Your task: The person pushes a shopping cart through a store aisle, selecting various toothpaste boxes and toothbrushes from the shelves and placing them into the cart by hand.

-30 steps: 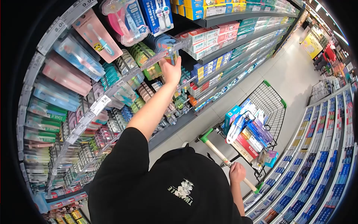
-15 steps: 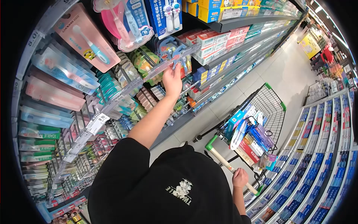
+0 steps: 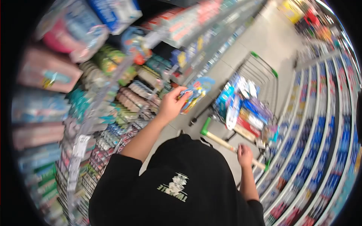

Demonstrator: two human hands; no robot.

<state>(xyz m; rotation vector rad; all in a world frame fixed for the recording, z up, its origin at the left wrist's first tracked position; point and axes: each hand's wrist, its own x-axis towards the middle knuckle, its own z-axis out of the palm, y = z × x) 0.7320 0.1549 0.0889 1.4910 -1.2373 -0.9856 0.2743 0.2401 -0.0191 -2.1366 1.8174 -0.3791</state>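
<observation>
My left hand [image 3: 173, 103] grips a small colourful blister pack [image 3: 199, 92], blue at its rounded top with yellow and red parts. It is held off the shelf, in the air over the aisle; blur hides what is inside. Around the handle bar [image 3: 222, 144] of a shopping cart [image 3: 260, 81], my right hand [image 3: 245, 154] is closed. Inside the cart lies a pile of packaged goods [image 3: 245, 103], including blue, white and red boxes.
A shelf of hanging packs [image 3: 109, 101], among them toothbrush packs, runs along the left. Boxed goods [image 3: 184, 22] fill shelves farther up. On the right stand curved rows of blue packages [image 3: 313, 150]. Tiled floor [image 3: 241, 45] stretches ahead between them.
My left hand has pulled the colourful pack away from the shelf and brought it right, toward the cart. The view has shifted and blurred. My right hand stays on the handle bar.
</observation>
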